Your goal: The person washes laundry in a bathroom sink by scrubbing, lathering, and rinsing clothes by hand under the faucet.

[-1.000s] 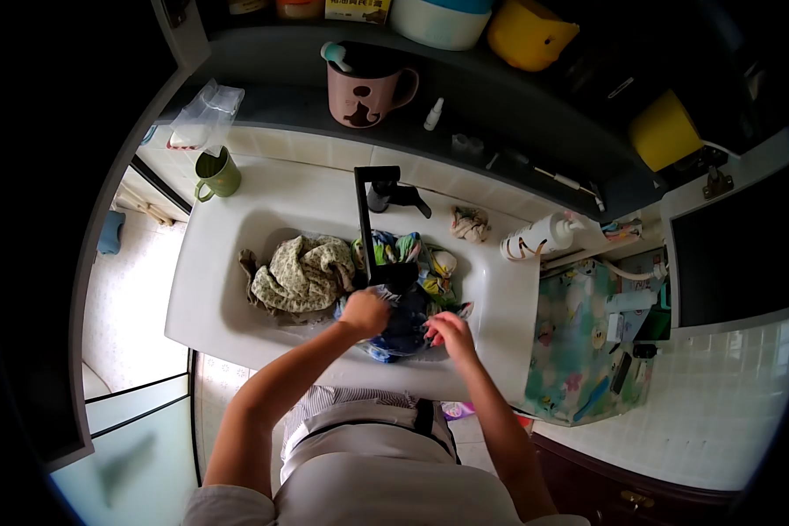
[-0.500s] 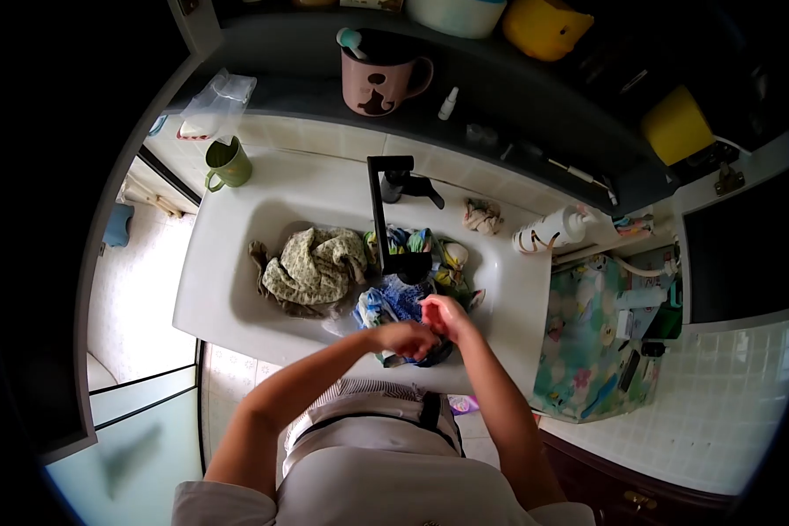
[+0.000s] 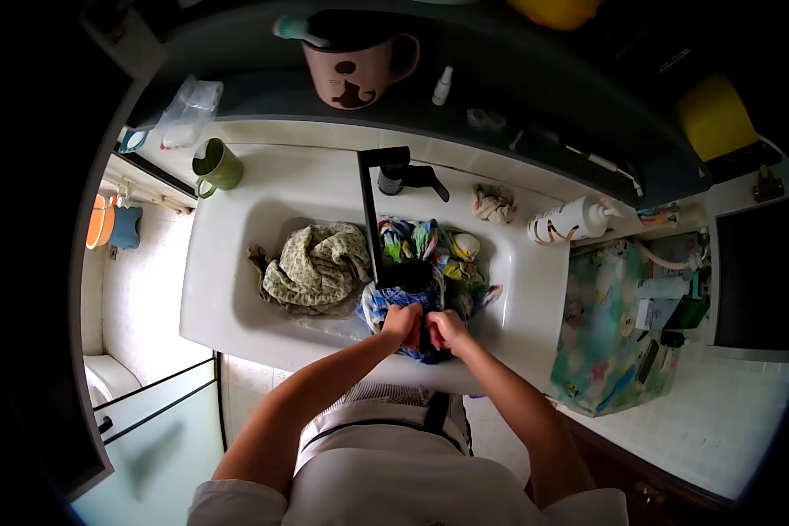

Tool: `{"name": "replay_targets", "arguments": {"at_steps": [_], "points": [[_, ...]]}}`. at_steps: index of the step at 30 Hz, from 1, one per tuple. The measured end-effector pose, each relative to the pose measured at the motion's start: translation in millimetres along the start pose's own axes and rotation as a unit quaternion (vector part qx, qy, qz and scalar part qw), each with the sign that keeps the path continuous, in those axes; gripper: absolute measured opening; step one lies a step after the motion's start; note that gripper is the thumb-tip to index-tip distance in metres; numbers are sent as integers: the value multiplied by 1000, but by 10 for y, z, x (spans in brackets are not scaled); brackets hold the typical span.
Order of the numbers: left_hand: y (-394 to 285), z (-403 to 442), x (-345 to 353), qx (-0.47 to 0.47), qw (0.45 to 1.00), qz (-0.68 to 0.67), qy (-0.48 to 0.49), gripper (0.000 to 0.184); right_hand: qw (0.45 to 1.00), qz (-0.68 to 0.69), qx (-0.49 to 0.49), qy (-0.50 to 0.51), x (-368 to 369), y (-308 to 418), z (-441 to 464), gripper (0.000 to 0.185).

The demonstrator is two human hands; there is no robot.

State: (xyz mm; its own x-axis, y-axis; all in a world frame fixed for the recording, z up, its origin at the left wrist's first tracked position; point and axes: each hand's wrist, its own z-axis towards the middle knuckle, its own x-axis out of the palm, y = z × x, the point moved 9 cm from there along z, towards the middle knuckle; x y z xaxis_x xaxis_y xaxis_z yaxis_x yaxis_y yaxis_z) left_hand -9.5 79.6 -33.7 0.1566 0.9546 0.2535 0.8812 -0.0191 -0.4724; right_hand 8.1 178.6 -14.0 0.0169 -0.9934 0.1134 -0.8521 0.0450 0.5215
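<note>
In the white sink [image 3: 522, 289], my left hand [image 3: 402, 323] and my right hand [image 3: 447, 330] are close together, both with curled fingers. Between and beneath them is a wet-looking blue patterned cloth [image 3: 376, 303], which both fists grip near the front rim. The fingertips are partly hidden. A bundled green-and-cream patterned cloth [image 3: 317, 266] lies in the basin to the left of my hands. Behind them, multicoloured cloth [image 3: 460, 248] is heaped on the right. The black faucet [image 3: 373, 210] reaches over the basin, its end just beyond my hands.
A green mug [image 3: 218, 167] stands at the back left corner. On the back rim are a crumpled cloth [image 3: 494, 203] and a white pump bottle [image 3: 568, 221]. A dark shelf [image 3: 272, 107] overhangs the back, holding a pink mug [image 3: 346, 77]. To the right lies a floral sheet [image 3: 598, 307].
My left hand, earlier in front of the right one, is now beside it at the left. The right hand has moved down onto the cloth. The head view has shifted slightly.
</note>
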Motion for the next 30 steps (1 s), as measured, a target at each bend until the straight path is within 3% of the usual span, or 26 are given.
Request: {"name": "replay_targets", "arguments": {"at_steps": [3, 5, 7, 8, 11, 15, 18, 19, 21, 23, 24, 27, 28, 30], "points": [[20, 331, -114, 109, 993, 23, -37, 32, 990, 30, -77, -116, -88, -139, 352, 25], [21, 542, -206, 120, 990, 32, -67, 43, 992, 43, -16, -117, -113, -161, 528, 23], [261, 916, -269, 85, 993, 70, -35, 27, 990, 57, 52, -119, -146, -225, 627, 21], [409, 1011, -290, 18, 998, 60, 3, 29, 994, 48, 65, -76, -129, -272, 748, 19], [277, 1040, -304, -7, 994, 103, 21, 31, 990, 53, 89, -94, -153, -256, 852, 18], [125, 731, -229, -54, 993, 102, 11, 31, 993, 38, -10, -109, -147, -155, 713, 22], [-203, 294, -96, 92, 967, 238, 15, 40, 983, 6, -153, -105, -84, 93, 298, 27], [-306, 178, -30, 137, 951, 277, 21, 44, 979, 70, -158, -107, -65, 156, 163, 29], [-424, 116, 34, 159, 958, 234, 41, 45, 969, 50, -223, -98, -102, 328, 83, 29], [-670, 57, 136, 168, 963, 189, 96, 45, 958, 134, -237, -92, -72, 582, 97, 31], [-755, 39, 101, 166, 979, 89, 78, 45, 966, 150, -192, -82, -21, 642, 206, 33], [-740, 588, 33, 183, 976, 37, 113, 40, 981, 117, -96, -124, -47, 666, 558, 35], [-714, 744, 64, 190, 970, 87, 125, 39, 974, 145, -111, -132, -81, 670, 629, 32], [-720, 893, 20, 176, 978, 64, 92, 37, 971, 169, -112, -128, -113, 699, 744, 31]]}}
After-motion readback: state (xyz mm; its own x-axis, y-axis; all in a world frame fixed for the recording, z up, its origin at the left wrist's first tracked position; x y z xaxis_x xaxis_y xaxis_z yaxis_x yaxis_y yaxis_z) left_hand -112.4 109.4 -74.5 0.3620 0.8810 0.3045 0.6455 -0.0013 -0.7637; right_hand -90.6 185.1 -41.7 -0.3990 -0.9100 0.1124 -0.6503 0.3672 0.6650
